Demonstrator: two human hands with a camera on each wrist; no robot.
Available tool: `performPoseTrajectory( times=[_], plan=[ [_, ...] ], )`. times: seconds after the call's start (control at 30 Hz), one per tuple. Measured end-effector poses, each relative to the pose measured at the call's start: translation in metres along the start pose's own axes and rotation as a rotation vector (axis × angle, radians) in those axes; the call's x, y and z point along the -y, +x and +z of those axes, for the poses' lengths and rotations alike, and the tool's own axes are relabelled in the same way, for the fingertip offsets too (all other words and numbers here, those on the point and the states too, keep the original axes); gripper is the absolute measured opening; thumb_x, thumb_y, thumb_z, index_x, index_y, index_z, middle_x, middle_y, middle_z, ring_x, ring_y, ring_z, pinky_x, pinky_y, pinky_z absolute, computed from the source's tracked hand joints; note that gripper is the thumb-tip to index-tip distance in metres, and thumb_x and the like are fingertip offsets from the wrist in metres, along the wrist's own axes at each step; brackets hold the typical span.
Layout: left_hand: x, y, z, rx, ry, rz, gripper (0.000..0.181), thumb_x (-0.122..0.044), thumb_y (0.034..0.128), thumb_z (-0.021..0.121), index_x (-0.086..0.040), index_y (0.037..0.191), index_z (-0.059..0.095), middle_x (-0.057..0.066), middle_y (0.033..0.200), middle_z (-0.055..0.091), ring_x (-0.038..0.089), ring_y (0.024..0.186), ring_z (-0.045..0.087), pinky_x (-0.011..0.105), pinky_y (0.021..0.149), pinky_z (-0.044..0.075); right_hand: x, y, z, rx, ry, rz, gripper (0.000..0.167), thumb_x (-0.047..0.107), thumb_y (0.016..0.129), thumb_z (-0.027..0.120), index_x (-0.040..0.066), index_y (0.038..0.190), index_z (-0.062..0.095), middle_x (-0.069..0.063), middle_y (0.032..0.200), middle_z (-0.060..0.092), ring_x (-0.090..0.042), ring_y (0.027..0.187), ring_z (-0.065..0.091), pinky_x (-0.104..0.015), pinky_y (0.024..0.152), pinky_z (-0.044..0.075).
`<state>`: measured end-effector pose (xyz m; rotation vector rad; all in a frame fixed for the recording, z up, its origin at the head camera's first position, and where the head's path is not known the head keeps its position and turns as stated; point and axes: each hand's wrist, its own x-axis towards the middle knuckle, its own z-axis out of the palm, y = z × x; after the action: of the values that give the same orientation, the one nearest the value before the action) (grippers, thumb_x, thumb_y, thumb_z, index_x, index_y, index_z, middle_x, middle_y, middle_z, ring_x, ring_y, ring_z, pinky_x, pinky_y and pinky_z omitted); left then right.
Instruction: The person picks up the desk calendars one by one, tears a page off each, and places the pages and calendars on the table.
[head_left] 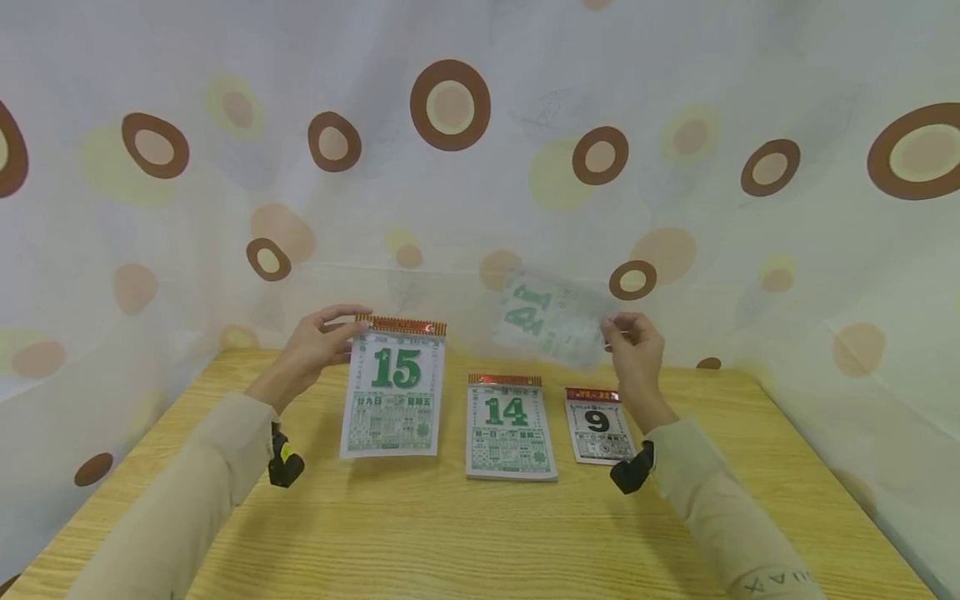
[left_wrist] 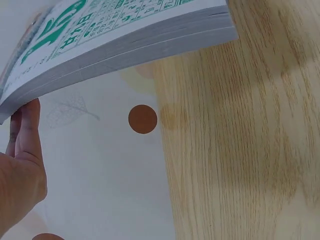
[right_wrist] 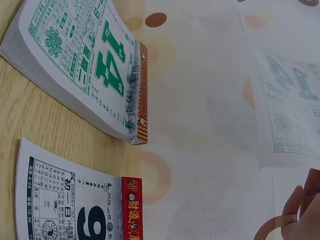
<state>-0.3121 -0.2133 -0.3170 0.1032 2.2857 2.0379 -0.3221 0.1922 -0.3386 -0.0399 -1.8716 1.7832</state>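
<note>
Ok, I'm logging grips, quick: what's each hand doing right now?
Left hand: holding the thick, rectangular white paper calendar pad with green 15.
Right hand: pinching a thin white paper sheet with green print.

Two hands lifted and gripping, well apart

A person's two beige-sleeved arms reach forward over the worktop (head_left: pixel 450 542). The left arm (head_left: pixel 172 492) slants in beside the worktop's left edge. The left hand (head_left: pixel 318 346) shows against the far edge, left of its middle, gripping with the thumb in front, the index finger stretched along the top and other fingers behind. The right arm (head_left: pixel 727 508) angles in from the right edge's side. The right hand (head_left: pixel 636 342), about level with the left, pinches between thumb and fingers, right of the far edge's middle.
</note>
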Motion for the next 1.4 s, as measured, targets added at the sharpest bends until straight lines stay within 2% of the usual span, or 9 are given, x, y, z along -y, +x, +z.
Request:
performPoseTrajectory(
  times=[0.27, 0.47, 0.8, 1.0, 1.2, 1.4],
  plan=[
    [-0.002, 0.004, 0.001, -0.058, -0.028, 0.061, 0.042, -0.023, 0.0866, 0.063, -0.009, 0.124, 0.051, -0.005, 0.089, 0.067, 0.011, 0.078, 0.067, 0.025, 0.07, 0.056, -0.007, -0.011, 0.003, 0.077, -0.042, -0.128, 0.011, 0.006, 0.086, 0.061, -0.004, 0.09, 0.057, 0.008, 0.077, 0.055, -0.001, 0.062, 0.052, -0.013, 0.059, 0.046],
    [0.0, 0.008, 0.006, -0.09, -0.018, 0.079, 0.044, -0.025, 0.0857, 0.064, -0.01, 0.125, 0.051, -0.007, 0.085, 0.068, 0.009, 0.077, 0.066, 0.025, 0.07, 0.056, -0.006, -0.024, 0.009, 0.153, -0.061, -0.21, 0.014, 0.005, 0.085, 0.062, -0.007, 0.09, 0.059, -0.001, 0.079, 0.058, -0.004, 0.064, 0.053, -0.014, 0.059, 0.046],
    [0.012, 0.015, 0.012, -0.081, 0.039, 0.089, 0.046, -0.026, 0.0873, 0.062, -0.006, 0.126, 0.049, -0.007, 0.086, 0.067, 0.009, 0.077, 0.066, 0.027, 0.073, 0.055, 0.001, -0.044, 0.02, 0.262, -0.183, -0.244, 0.011, 0.006, 0.087, 0.06, -0.005, 0.089, 0.058, -0.014, 0.085, 0.059, -0.002, 0.069, 0.052, -0.012, 0.063, 0.045],
    [0.016, 0.022, 0.017, -0.086, 0.056, 0.11, 0.042, -0.024, 0.0888, 0.06, -0.007, 0.126, 0.05, -0.003, 0.089, 0.066, 0.009, 0.077, 0.065, 0.031, 0.076, 0.055, 0.017, -0.058, 0.027, 0.338, -0.144, -0.221, 0.009, 0.001, 0.086, 0.059, -0.007, 0.09, 0.058, -0.021, 0.086, 0.06, -0.01, 0.072, 0.053, -0.015, 0.062, 0.045],
    [0.021, 0.026, 0.023, -0.1, 0.073, 0.129, 0.039, -0.022, 0.0899, 0.058, -0.007, 0.125, 0.05, 0.007, 0.098, 0.065, 0.011, 0.08, 0.065, 0.033, 0.079, 0.055, -0.004, -0.059, 0.033, 0.377, -0.199, -0.271, 0.01, 0.008, 0.086, 0.061, 0.0, 0.09, 0.061, -0.014, 0.088, 0.063, -0.005, 0.074, 0.054, -0.018, 0.066, 0.047],
    [0.025, 0.03, 0.028, -0.129, 0.093, 0.124, 0.034, -0.02, 0.09, 0.058, -0.009, 0.122, 0.053, 0.014, 0.107, 0.063, 0.01, 0.081, 0.064, 0.031, 0.078, 0.055, -0.009, -0.066, 0.04, 0.415, -0.192, -0.287, 0.008, 0.007, 0.086, 0.062, 0.0, 0.089, 0.06, -0.013, 0.088, 0.06, -0.008, 0.074, 0.054, -0.021, 0.066, 0.048]
  ],
)
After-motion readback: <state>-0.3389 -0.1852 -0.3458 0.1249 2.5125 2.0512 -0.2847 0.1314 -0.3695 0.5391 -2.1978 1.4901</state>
